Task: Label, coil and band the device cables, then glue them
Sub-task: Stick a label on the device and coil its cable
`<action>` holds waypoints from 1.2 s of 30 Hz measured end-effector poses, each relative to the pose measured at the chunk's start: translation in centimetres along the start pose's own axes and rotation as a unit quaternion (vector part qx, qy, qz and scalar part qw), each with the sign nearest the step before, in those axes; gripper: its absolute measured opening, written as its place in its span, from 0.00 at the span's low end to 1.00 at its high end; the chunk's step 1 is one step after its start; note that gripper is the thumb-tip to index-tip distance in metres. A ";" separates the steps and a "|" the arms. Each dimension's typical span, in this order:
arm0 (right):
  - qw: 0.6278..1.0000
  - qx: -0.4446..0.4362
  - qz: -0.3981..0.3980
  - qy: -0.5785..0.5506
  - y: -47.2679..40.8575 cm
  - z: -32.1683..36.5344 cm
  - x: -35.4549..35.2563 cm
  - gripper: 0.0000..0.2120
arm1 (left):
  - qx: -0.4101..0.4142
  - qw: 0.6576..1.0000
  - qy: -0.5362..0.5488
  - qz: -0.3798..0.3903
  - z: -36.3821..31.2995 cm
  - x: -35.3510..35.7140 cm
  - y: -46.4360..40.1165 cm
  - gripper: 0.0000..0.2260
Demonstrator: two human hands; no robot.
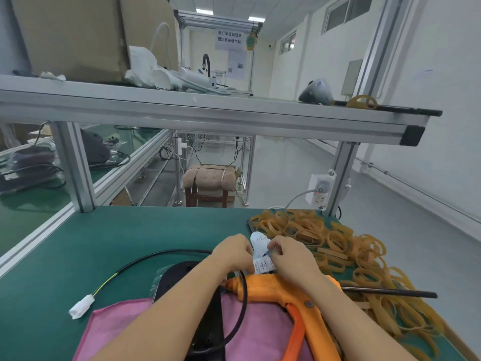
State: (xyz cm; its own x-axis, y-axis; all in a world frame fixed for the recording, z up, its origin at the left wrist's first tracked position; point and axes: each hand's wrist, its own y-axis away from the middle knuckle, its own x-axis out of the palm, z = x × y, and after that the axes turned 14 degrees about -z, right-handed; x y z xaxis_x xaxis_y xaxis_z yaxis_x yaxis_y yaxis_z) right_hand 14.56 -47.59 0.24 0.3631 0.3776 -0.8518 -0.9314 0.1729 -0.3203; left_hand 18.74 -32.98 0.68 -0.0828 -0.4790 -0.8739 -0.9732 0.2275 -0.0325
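- Pink cloth [260, 332] lies at the near edge of the tabletop [117, 235], with a black device [182, 276] resting on it and an orange glue gun [281, 293] lying across its right part.
- Left hand [233, 252]: fingers curled, pinching the left side of a white printed label strip [261, 250].
- Right hand [289, 256]: fingers curled, pinching the strip's right side — a thin dark line, possibly the cable, shows at its fingertips; not certain.
- Label strip is held between both hands above the glue gun's barrel, its upper end standing free.
- Black cable [156, 255] runs from under the left hand in an arc toward the left, ending in yellow-green leads and a white connector [81, 307] lying near the left near corner; another loop of it hangs over the gun and the cloth.
- Rubber bands [338, 246] are heaped along the right edge of the tabletop, just beside the right hand.
- Black rod [390, 292] lies across the band heap, pointing right.
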 end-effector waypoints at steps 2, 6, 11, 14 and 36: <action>1.000 0.004 0.001 -0.006 0.6 -0.3 -0.5 0.12 | -0.036 0.998 0.057 0.018 0.2 0.1 -0.2 0.10; 0.999 0.005 -0.001 -0.039 1.6 -0.3 -1.3 0.11 | -0.081 0.980 0.182 0.017 0.1 -0.3 -0.4 0.05; 0.988 0.022 -0.046 -0.147 2.4 0.3 -1.5 0.14 | -0.096 0.942 0.321 0.027 -0.6 -0.6 0.1 0.13; 0.975 0.030 -0.070 -0.208 2.5 0.2 -1.7 0.10 | -0.077 0.930 0.359 0.032 -0.6 -0.3 0.5 0.08; 0.927 0.118 -0.233 -0.270 2.5 -1.3 -1.2 0.07 | 0.035 0.993 0.085 -0.069 -0.9 1.1 1.0 0.22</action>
State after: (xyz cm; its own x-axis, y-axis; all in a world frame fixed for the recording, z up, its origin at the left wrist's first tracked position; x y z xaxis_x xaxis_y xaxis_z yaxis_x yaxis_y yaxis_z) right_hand 11.74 -48.78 -0.10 0.7443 0.6012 -0.2906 -0.6611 0.6022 -0.4475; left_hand 17.44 -34.06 0.14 0.0092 -0.6440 -0.7650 -0.9613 0.2050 -0.1841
